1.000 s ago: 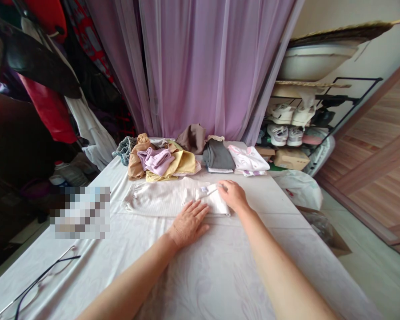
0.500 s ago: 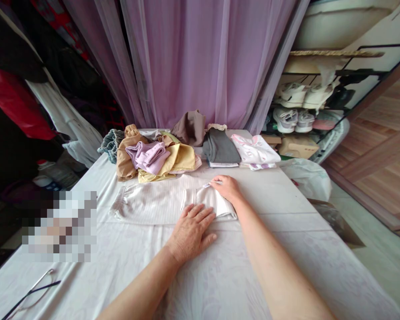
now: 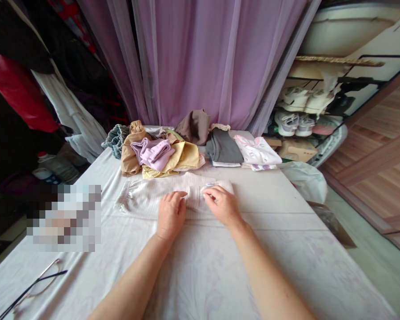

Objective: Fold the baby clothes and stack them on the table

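Note:
Pale striped pants (image 3: 143, 195) lie flat across the table, a gathered cuff at their left end and the right part folded over toward the middle. My left hand (image 3: 171, 213) rests on their near side, its fingers curled and closed at the left edge of the folded part. On the right, my right hand (image 3: 222, 206) pinches cloth near the fold with thumb and forefinger. A small white label (image 3: 209, 184) shows just beyond that hand. Cloth inside both grips is mostly hidden by my fingers.
Behind the pants sits a loose heap of clothes, with a lilac garment (image 3: 152, 153) and a yellow one (image 3: 183, 156). Folded dark grey clothing (image 3: 224, 149) and a white-and-pink stack (image 3: 257, 151) stand to its right. Eyeglasses (image 3: 36, 284) lie at the near left of the table (image 3: 286, 266).
My left hand has lifted from lying flat and moved left, its fingers now closed at the fold. My right hand has come left and nearer, drawing the folded end inward. The view has shifted slightly.

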`<state>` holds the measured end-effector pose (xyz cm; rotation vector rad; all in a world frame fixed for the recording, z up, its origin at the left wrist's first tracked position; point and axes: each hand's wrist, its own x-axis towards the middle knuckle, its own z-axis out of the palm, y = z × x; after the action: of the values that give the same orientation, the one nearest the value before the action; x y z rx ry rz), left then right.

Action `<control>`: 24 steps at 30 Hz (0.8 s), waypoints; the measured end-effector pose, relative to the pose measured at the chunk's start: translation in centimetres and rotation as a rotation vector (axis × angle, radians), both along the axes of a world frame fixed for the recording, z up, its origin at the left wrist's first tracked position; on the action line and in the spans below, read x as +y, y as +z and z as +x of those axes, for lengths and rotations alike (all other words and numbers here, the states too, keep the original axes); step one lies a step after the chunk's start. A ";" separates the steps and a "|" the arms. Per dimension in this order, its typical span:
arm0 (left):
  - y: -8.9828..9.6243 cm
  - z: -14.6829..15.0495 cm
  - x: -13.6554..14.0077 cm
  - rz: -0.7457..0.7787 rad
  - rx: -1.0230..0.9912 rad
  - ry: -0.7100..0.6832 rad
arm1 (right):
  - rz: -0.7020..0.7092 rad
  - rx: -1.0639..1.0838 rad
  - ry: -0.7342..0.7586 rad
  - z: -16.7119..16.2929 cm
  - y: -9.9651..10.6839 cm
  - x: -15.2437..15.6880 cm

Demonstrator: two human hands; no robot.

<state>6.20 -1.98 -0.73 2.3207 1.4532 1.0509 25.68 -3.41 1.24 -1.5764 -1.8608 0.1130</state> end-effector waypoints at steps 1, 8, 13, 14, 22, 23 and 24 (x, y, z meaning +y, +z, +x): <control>-0.1 -0.6 0.5 -0.019 0.009 0.042 | -0.033 -0.007 0.022 -0.9 -0.1 -0.4; 0.4 -1.6 0.9 -0.075 0.126 -0.024 | -0.092 -0.164 0.027 -3.7 -0.8 -1.2; 0.7 -1.3 0.7 -0.078 0.167 -0.025 | -0.027 -0.077 -0.007 -4.1 -1.6 -0.7; 0.7 -1.3 0.7 -0.079 0.171 -0.027 | 0.010 -0.032 -0.016 -4.1 -1.8 -0.7; 0.6 -1.4 0.7 -0.087 0.196 -0.014 | 0.000 -0.060 0.031 -4.7 -2.3 -0.8; 0.6 -1.3 0.7 -0.088 0.189 -0.009 | -0.007 -0.076 0.034 -4.7 -2.3 -0.8; 0.5 -1.3 0.7 -0.089 0.178 0.002 | -0.009 -0.090 0.036 -4.7 -2.3 -0.9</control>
<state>4.90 -1.32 -0.19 2.4013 1.5307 0.7799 21.00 -4.27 -1.02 -1.5771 -1.9610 0.0677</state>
